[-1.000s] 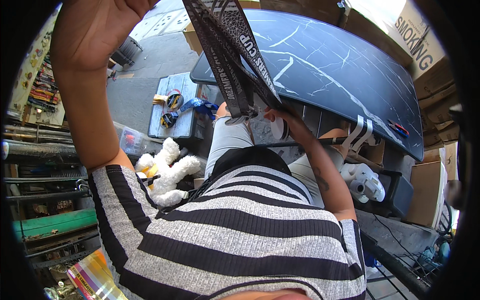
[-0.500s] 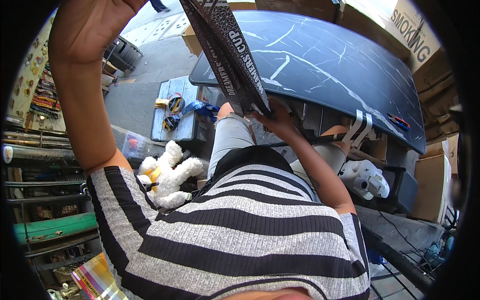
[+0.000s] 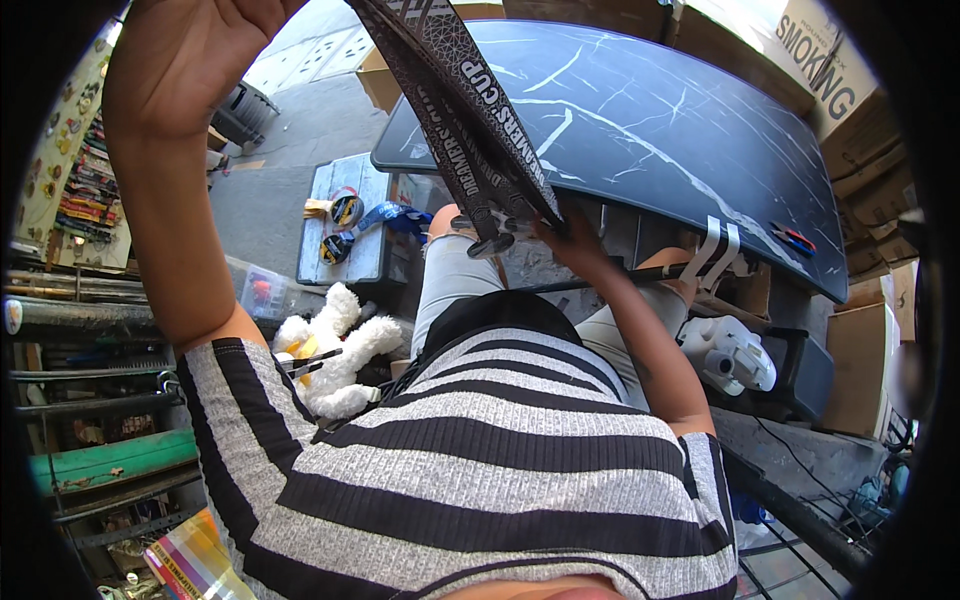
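Several black lanyards with white printing stretch slantwise from the top edge down over my knees. My left hand is raised at the upper left with its palm showing. Its fingertips pass out of the picture where the upper ends of the lanyards converge, and the straps hang from there. Lower down, my right hand is closed around the lower part of the right-hand straps. Dark rounded end pieces dangle at the lower ends of the left-hand straps, outside my right hand; their kind is hard to make out.
A dark marble-patterned table stands ahead, with red-and-blue scissors and white strips at its near edge. Tape rolls lie on a grey box at left. A white plush toy sits by my left side; cardboard boxes stand right.
My right hand has shifted a little to the right with the straps. Their lower ends have spread apart, and the dark end pieces now hang in plain view.
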The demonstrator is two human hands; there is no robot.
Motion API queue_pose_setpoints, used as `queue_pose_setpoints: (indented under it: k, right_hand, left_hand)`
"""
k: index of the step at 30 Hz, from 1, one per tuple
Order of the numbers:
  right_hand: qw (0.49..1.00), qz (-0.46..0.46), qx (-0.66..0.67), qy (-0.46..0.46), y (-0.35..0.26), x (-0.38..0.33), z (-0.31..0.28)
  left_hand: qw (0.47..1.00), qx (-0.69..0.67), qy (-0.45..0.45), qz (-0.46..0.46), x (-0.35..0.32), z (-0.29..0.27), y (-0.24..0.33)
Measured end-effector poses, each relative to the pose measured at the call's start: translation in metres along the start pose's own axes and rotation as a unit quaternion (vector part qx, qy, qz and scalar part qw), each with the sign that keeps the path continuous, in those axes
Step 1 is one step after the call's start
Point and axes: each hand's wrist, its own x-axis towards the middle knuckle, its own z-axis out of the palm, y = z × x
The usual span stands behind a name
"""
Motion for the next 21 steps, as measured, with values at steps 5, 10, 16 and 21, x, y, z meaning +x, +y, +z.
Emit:
queue_pose_setpoints:
  k: [5,10,16,21]
  right_hand:
    - [0.991,0.077,0.106,-0.036,0.004,-0.019,-0.034]
    - [0.982,0.091,0.151,-0.072,-0.005,-0.030,-0.037]
    - [0.975,0.118,0.173,-0.077,-0.019,-0.032,0.007]
    - [0.980,0.111,0.164,-0.005,-0.016,-0.015,0.029]
  left_hand:
    - [0.999,-0.034,0.013,0.002,-0.005,-0.003,0.001]
    - [0.998,0.014,-0.030,0.053,0.003,0.000,-0.005]
    - [0.995,0.019,-0.083,0.055,0.011,0.011,-0.009]
    - [0.983,0.047,-0.155,0.091,0.018,0.006,-0.017]
